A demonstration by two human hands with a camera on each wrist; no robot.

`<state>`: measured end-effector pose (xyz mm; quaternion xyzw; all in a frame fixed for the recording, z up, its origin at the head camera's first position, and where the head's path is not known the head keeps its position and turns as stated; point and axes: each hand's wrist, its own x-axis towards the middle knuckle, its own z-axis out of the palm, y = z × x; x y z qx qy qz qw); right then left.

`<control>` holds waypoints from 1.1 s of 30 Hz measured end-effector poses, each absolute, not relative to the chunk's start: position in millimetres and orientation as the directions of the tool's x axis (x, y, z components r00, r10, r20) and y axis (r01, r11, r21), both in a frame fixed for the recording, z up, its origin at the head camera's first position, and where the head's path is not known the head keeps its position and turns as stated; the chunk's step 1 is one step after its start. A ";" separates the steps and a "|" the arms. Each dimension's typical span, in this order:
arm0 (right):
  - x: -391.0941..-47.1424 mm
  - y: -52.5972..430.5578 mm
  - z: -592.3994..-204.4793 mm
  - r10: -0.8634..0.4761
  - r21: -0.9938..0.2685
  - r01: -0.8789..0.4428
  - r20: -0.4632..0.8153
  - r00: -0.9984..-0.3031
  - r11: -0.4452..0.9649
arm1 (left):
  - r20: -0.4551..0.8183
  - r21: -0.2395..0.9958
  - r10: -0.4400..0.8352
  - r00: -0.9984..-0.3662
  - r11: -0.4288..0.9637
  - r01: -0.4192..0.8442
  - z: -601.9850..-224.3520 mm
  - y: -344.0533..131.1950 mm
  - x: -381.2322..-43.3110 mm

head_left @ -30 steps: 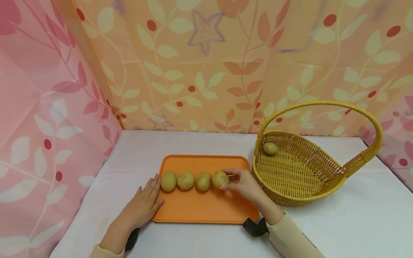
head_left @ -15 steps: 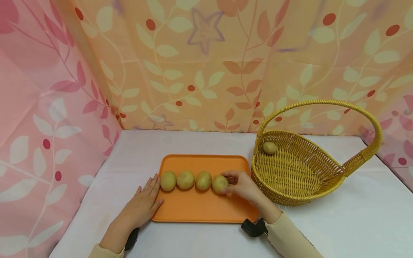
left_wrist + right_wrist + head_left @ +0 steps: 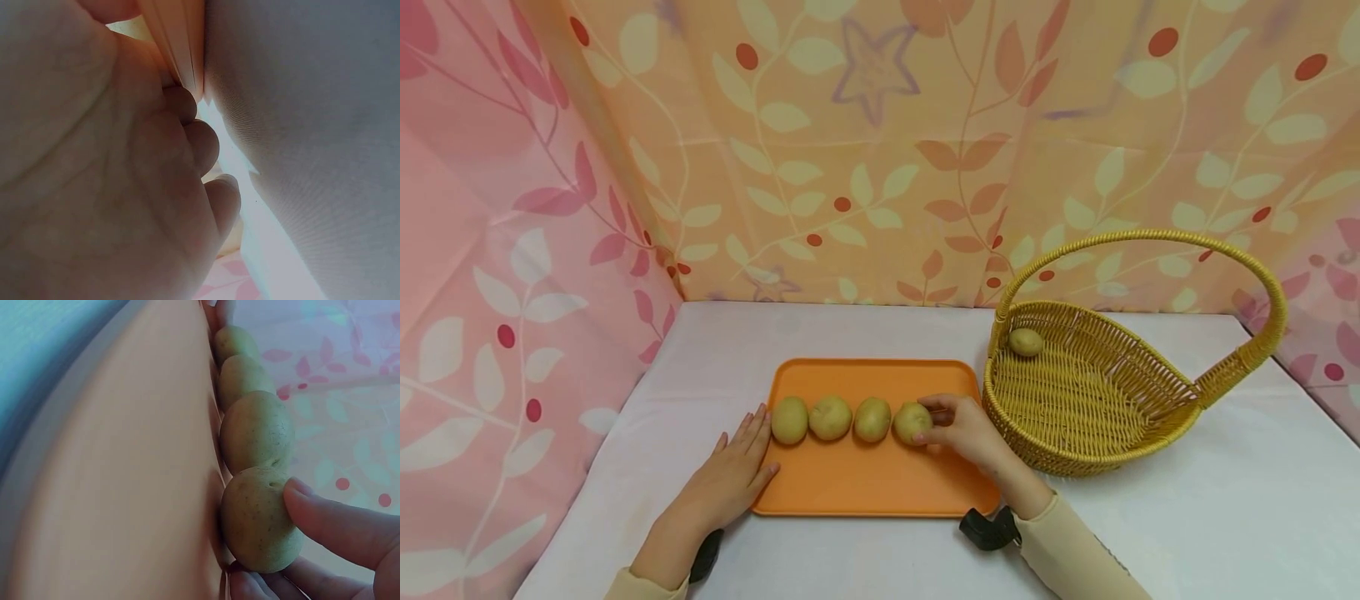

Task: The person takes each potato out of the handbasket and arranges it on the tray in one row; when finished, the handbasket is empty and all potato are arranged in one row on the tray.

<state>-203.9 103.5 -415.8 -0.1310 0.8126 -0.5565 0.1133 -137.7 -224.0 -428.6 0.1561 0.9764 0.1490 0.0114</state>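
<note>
Little has moved: only the end potato (image 3: pixel 909 423), pinched between thumb and fingers of my right hand (image 3: pixel 965 432), has shifted slightly at the row's three o'clock end on the orange tray (image 3: pixel 872 485). My left hand (image 3: pixel 732 472) lies straight-fingered along its nine o'clock edge. I judge I'm settling this potato; next calls for easing off without rolling it.

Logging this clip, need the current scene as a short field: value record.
tray: orange tray, on white cloth
tray contents: four potatoes, one row
right hand: pinches the rightmost potato
left hand: rests at the tray's left edge, fingers straight
container: yellow wicker basket, right of tray, handle up
container contents: one potato
</note>
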 end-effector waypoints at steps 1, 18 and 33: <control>-203.5 103.3 -415.5 -0.338 -0.934 -0.084 -0.040 -0.940 0.346 | 0.024 0.295 0.308 -0.951 0.907 0.301 -428.5 -224.1 -137.6; -205.2 105.7 -417.1 -0.332 -0.934 -0.063 -0.061 -0.941 0.350 | 0.024 0.311 0.299 -0.954 0.905 0.291 -429.3 -224.6 -138.4; -200.4 107.6 -407.4 -0.314 -0.939 -0.093 -0.017 -0.949 0.330 | 0.025 0.307 0.300 -0.954 0.905 0.293 -428.1 -223.6 -137.1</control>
